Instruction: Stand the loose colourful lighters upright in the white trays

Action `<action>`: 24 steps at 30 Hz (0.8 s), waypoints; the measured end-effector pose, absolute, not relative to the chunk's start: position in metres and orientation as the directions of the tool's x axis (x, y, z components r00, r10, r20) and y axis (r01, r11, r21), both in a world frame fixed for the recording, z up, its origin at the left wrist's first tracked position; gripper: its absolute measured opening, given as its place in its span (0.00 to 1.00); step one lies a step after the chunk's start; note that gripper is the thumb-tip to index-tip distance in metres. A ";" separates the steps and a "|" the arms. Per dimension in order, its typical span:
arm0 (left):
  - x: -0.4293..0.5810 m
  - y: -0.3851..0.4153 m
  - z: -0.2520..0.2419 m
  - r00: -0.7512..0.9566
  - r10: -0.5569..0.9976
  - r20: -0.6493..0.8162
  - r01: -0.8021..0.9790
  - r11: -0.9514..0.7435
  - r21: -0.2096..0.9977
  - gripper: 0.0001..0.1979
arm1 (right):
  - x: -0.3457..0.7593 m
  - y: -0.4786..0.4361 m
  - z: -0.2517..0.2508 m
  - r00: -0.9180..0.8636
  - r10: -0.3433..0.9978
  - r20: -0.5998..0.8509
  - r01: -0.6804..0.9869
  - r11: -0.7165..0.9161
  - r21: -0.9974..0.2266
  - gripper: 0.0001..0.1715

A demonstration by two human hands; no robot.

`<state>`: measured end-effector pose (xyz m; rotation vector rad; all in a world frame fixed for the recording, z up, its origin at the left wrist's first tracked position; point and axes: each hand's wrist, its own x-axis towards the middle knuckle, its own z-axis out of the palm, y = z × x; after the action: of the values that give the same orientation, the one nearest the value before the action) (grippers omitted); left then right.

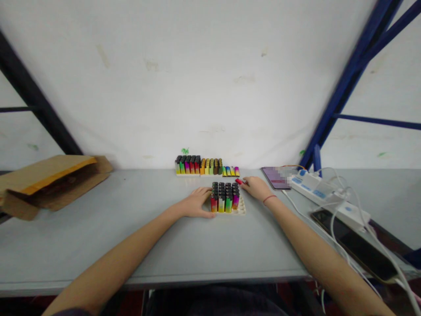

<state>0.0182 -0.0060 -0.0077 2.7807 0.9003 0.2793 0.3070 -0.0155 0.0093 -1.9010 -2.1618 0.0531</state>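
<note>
On the grey table, a white tray (pixel 242 206) holds several upright lighters (pixel 225 197) with black tops, in rows of red, yellow, green and purple. Its right-hand column of slots shows bare. My left hand (pixel 196 202) rests at the tray's left side, thumb at the front corner and fingers round the back edge. Beyond the tray's right back corner, my right hand (pixel 256 188) pinches a red lighter (pixel 239 181), which is tilted sideways. Behind stand a block of black-topped lighters (pixel 187 165), a group of yellow and brown ones (pixel 211 166) and a few colourful ones lying down (pixel 230 171).
An open brown paper bag (pixel 59 180) lies at the left. At the right are a tablet-like device (pixel 276 178), a white power strip (pixel 348 211) with loose cables and a dark phone (pixel 357 243). Blue shelf posts (pixel 338 94) stand at the right, against the wall.
</note>
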 end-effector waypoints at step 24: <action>0.018 -0.006 -0.008 0.798 0.589 0.127 0.547 -0.796 0.258 0.44 | 0.274 -0.020 -0.001 0.052 0.998 0.042 0.133 0.035 -0.991 0.28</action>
<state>0.0180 -0.0063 -0.0079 2.7778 0.8891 0.2968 0.2737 -0.0198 -0.0014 -1.3020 -1.2820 1.0743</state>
